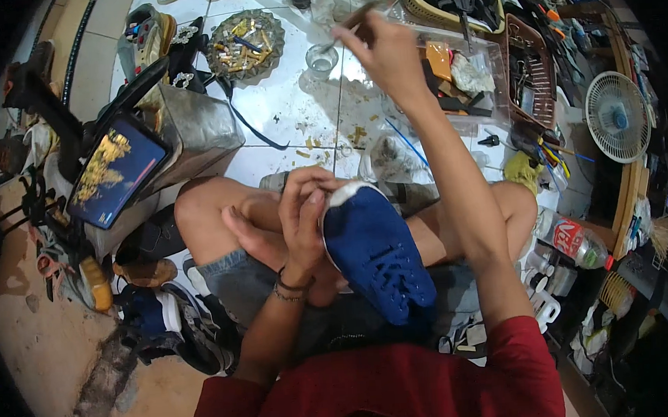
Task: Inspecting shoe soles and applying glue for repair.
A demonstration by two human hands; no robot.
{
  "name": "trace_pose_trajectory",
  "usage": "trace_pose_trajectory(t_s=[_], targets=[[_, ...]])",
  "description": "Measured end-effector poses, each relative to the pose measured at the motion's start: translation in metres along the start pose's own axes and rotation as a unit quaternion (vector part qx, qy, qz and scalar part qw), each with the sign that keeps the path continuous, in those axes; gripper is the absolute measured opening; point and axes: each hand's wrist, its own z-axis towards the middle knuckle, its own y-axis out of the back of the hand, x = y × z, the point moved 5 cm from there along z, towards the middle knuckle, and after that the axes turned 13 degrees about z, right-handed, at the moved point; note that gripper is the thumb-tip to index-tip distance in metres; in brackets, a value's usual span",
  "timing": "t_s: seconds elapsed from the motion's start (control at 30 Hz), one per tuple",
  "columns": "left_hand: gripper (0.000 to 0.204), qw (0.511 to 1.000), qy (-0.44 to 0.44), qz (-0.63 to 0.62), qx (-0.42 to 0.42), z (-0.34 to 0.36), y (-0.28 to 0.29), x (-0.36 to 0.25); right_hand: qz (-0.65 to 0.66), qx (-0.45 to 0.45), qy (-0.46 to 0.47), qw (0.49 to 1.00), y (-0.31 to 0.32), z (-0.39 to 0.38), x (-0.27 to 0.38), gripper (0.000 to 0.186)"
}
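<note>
Above my lap a navy blue lace-up sneaker (375,248) is held with its white-edged toe pointing away from me. My left hand (302,214) has its fingers closed around the toe's left side. Stretched out ahead, my right hand (385,48) pinches a slim tool with a brown handle (357,17), its kind blurred by motion. The tool's thin end reaches over a small clear cup (322,60) standing on the white tiles. Whether the tip touches what is inside the cup, I cannot tell.
An ashtray full of cigarette butts (245,46) lies left of the cup. A phone (117,170) leans against a metal block (199,125) at left. Clear bins (495,84) and a brown basket (530,66) of tools stand right. A fan (617,117) and plastic bottle (577,241) sit farther right.
</note>
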Motion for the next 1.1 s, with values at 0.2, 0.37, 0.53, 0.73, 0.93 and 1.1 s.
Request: trace_pose_trajectory(t_s=[0.2, 0.37, 0.53, 0.73, 0.93, 1.1], targets=[[0.037, 0.996, -0.007, 0.076, 0.053, 0.001, -0.006, -0.005, -0.098, 0.016, 0.009, 0.995, 0.003, -0.001, -0.006, 0.036], [0.032, 0.991, -0.027, 0.127, 0.046, -0.009, -0.007, -0.001, 0.215, -0.119, 0.003, 0.969, 0.067, -0.026, 0.031, 0.027], [0.023, 0.993, 0.054, 0.100, 0.030, -0.005, -0.014, 0.004, 0.540, -0.111, -0.177, 0.815, 0.086, -0.112, 0.045, 0.024], [0.023, 0.989, -0.002, 0.146, 0.016, -0.001, -0.022, -0.006, 0.540, -0.048, -0.150, 0.827, 0.052, -0.157, 0.061, 0.015], [0.023, 0.988, 0.000, 0.153, 0.010, 0.003, -0.019, 0.001, 0.544, -0.071, -0.111, 0.829, 0.050, -0.155, 0.062, 0.012], [0.024, 0.981, -0.051, 0.186, 0.019, 0.005, -0.022, -0.002, 0.509, -0.061, -0.136, 0.848, 0.046, -0.160, 0.066, 0.012]])
